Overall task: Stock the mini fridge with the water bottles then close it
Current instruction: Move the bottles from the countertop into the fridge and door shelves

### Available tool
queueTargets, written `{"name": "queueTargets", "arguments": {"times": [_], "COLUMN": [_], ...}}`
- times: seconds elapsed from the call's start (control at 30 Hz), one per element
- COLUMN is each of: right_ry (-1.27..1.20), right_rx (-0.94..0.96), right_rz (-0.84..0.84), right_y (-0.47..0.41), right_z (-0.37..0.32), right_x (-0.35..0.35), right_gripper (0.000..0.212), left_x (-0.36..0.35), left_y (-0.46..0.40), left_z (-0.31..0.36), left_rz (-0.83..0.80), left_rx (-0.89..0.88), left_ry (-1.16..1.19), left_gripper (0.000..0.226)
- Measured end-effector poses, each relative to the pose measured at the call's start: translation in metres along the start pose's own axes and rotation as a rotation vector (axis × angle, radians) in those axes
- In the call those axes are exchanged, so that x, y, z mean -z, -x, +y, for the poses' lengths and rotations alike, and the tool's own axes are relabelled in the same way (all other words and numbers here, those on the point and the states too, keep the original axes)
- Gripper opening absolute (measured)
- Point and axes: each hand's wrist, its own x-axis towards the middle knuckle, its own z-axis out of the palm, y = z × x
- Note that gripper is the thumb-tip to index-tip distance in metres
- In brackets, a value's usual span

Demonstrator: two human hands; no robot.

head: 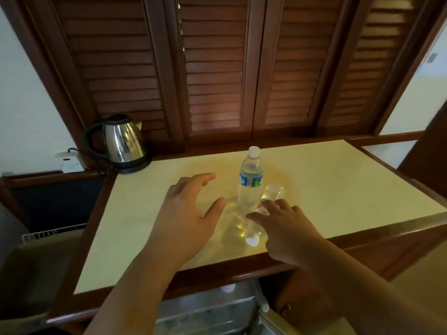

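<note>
The step in hand is picking up the bottles from the worktop (326,180). One water bottle (250,180) stands upright near the middle of the worktop. A second bottle (261,213) lies on its side just beside it, cap toward the front edge. The right hand (287,226) rests on the lying bottle, fingers spread over it and not yet clamped. The left hand (186,213) hovers left of the standing bottle, fingers apart, holding nothing. Next, each hand needs to close around its bottle, I think. The open fridge (212,308) shows below the front edge. A kettle (121,141) stands at the back left corner, well apart, blocking nothing.
</note>
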Motion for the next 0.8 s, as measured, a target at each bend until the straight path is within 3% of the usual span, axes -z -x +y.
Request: {"name": "queueTargets", "arguments": {"times": [0.1, 0.23, 0.4, 0.57, 0.7, 0.8], "right_ry": [0.182, 0.27, 0.213, -0.1, -0.503, -0.627], "right_rx": [0.151, 0.299, 0.304, 0.016, -0.284, -0.419], "right_rz": [-0.017, -0.041, 0.128, 0.473, 0.72, 0.811], "right_y": [-0.018, -0.031, -0.024, 0.024, 0.078, 0.124], "right_z": [0.008, 0.018, 0.033, 0.04, 0.037, 0.031], "right_x": [-0.02, -0.035, -0.041, -0.041, -0.03, -0.025], "right_gripper": [0.077, 0.053, 0.047, 0.045, 0.041, 0.037], "left_x": [-0.02, -0.056, -0.096, -0.1, -0.092, -0.078], "left_y": [-0.062, -0.134, -0.168, -0.148, -0.091, -0.03], "left_z": [0.01, 0.023, 0.022, 0.022, 0.03, 0.04], "left_rz": [-0.093, -0.198, -0.272, -0.153, -0.073, -0.023], "left_rx": [-0.04, -0.108, -0.188, -0.186, -0.233, -0.212], "left_ry": [-0.08, -0.14, -0.157, -0.129, -0.137, -0.089], "left_gripper": [0.065, 0.078, 0.047, 0.024, 0.035, 0.038]}}
